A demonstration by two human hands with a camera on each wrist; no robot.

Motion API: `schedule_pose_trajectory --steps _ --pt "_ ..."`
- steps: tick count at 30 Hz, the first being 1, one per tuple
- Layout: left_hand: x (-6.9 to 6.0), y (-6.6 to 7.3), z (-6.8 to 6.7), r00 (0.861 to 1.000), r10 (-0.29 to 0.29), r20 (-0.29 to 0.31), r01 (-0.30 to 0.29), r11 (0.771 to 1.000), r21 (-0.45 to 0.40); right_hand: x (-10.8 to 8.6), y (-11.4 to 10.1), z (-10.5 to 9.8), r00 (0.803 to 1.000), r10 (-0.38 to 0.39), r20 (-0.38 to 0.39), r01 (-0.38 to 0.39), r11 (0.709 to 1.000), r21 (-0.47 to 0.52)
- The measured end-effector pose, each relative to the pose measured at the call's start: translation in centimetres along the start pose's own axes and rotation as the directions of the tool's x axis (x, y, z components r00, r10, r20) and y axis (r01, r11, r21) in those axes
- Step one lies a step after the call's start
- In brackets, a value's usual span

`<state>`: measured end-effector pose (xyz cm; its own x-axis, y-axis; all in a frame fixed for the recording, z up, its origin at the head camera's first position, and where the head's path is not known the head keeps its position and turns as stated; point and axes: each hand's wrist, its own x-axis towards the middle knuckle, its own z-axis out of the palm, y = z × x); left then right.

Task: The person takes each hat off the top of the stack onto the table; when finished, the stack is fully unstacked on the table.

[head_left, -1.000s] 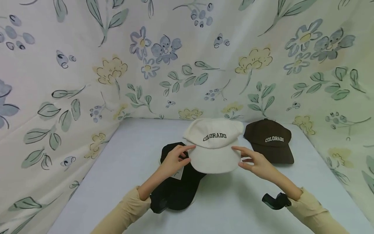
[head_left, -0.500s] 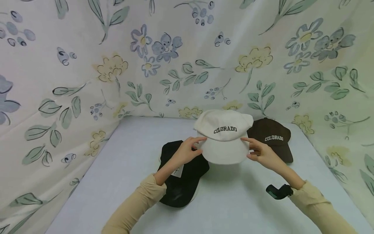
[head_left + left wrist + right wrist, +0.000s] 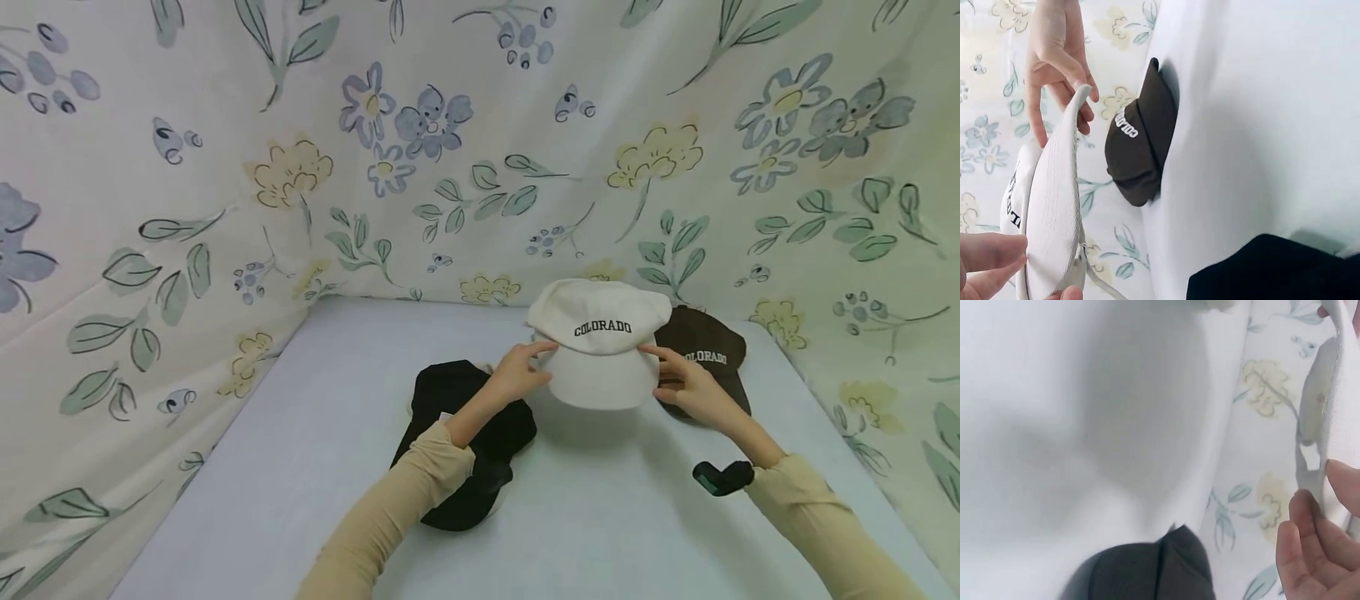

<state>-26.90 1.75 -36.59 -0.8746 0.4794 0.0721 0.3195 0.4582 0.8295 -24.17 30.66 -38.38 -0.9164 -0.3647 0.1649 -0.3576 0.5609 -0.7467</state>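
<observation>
Two hands hold up a white cap [image 3: 600, 375] lettered COLORADO, its brim toward the camera. The left hand [image 3: 517, 372] pinches the brim's left edge and the right hand [image 3: 693, 387] pinches its right edge. In the left wrist view the brim [image 3: 1054, 206] is seen edge-on, with the left fingers [image 3: 991, 253] at its near side and the right hand [image 3: 1060, 62] at the far end. From the right wrist, right fingertips [image 3: 1310, 519] show on both faces of the brim [image 3: 1342, 412].
A black cap [image 3: 465, 450] lies beneath the left forearm, partly covered by the sleeve. The brown COLORADO cap [image 3: 708, 350] rests at the back right, partly behind the white cap and right hand. Floral cloth [image 3: 420, 217] hangs behind the white table surface [image 3: 300, 467].
Both hands have carried the white cap rightward and somewhat farther back. It now overlaps part of the brown cap, and the left forearm covers more of the black cap's middle.
</observation>
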Motion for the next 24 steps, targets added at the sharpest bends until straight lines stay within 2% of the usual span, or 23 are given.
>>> schedule_pose_trajectory --steps 5,8,11,13,15,18,20,21,23,24 --pt "1.4 0.1 0.8 0.999 -0.011 -0.036 0.011 1.000 0.012 0.4 0.7 -0.3 0.999 0.037 -0.001 -0.037 0.999 -0.023" --pt "2.4 0.0 1.4 0.992 -0.098 -0.081 0.098 0.995 -0.003 0.9 1.3 -0.3 0.999 0.035 0.004 -0.035 0.999 -0.033" --pt "3.3 -0.3 2.5 0.975 -0.165 -0.147 0.164 0.986 -0.019 1.6 2.0 -0.1 1.000 0.030 0.009 -0.030 0.999 -0.041" --pt "5.2 -3.1 3.8 0.972 -0.125 -0.197 0.121 0.992 -0.033 2.0 2.5 0.0 0.999 0.038 0.014 -0.038 0.999 -0.036" --pt "6.6 -4.8 4.6 0.969 -0.126 -0.210 0.115 0.991 -0.066 2.3 3.0 0.1 0.999 0.052 0.016 -0.052 0.998 -0.033" --pt "7.4 -5.6 5.0 0.964 -0.183 -0.193 0.161 0.979 -0.125 2.7 3.7 0.2 0.998 0.067 0.019 -0.067 0.998 -0.010" --pt "6.0 -2.9 4.4 0.943 -0.287 -0.169 0.262 0.952 -0.157 2.9 4.1 0.4 0.997 0.070 0.021 -0.070 0.998 0.004" --pt "5.3 -1.9 4.2 0.933 -0.312 -0.180 0.284 0.945 -0.163 3.0 4.3 0.5 0.997 0.072 0.023 -0.073 0.997 0.015" --pt "6.0 -3.0 5.0 0.911 -0.350 -0.218 0.319 0.933 -0.166 3.3 4.5 0.8 0.996 0.082 0.027 -0.083 0.996 0.029" --pt "6.0 -2.9 5.3 0.900 -0.365 -0.238 0.335 0.929 -0.161 3.5 4.6 1.0 0.996 0.085 0.031 -0.086 0.996 0.030"
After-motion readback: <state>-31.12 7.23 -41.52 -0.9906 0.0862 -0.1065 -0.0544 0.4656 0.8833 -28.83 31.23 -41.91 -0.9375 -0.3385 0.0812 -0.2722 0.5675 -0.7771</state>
